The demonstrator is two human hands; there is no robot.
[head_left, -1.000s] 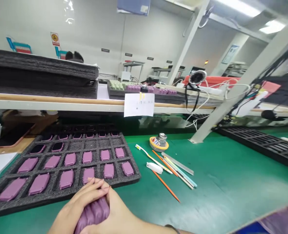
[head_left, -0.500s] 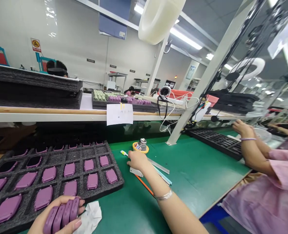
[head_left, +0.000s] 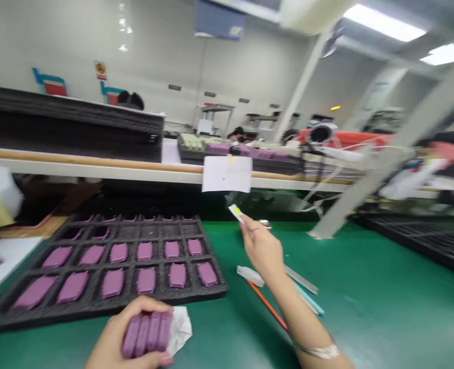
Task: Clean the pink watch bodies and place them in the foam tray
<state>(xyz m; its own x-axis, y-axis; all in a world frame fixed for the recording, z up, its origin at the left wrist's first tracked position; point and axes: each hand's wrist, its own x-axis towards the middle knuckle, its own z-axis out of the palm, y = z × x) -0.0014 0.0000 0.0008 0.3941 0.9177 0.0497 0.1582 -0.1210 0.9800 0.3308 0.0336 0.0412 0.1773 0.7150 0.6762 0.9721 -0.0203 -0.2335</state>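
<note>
In my left hand [head_left: 115, 338], at the bottom, is a row of several purple smartwatch cases [head_left: 147, 335], standing side by side between thumb and fingers. A crumpled white tissue [head_left: 181, 328] shows just behind them. My right hand [head_left: 263, 248] is raised over the green bench, its fingers closed on what looks like a toothbrush [head_left: 235, 210], with a white head and a yellow patch; motion blurs it. Left of that hand lies a black foam tray [head_left: 135, 302] with purple watch cases [head_left: 146, 280] in its pockets, some showing dark screens.
Under my right forearm lie an orange stick [head_left: 267, 305], a small white piece [head_left: 250, 275], a steel ruler [head_left: 302, 280] and a light-blue tool [head_left: 313, 302]. A metal-topped container [head_left: 265, 224] is partly hidden behind my hand. A slanted white post [head_left: 338, 205] rises at the right.
My right hand has lifted the toothbrush off the bench. My left hand still holds the watch cases. The view has turned left, and the co-worker at the right has left the picture.
</note>
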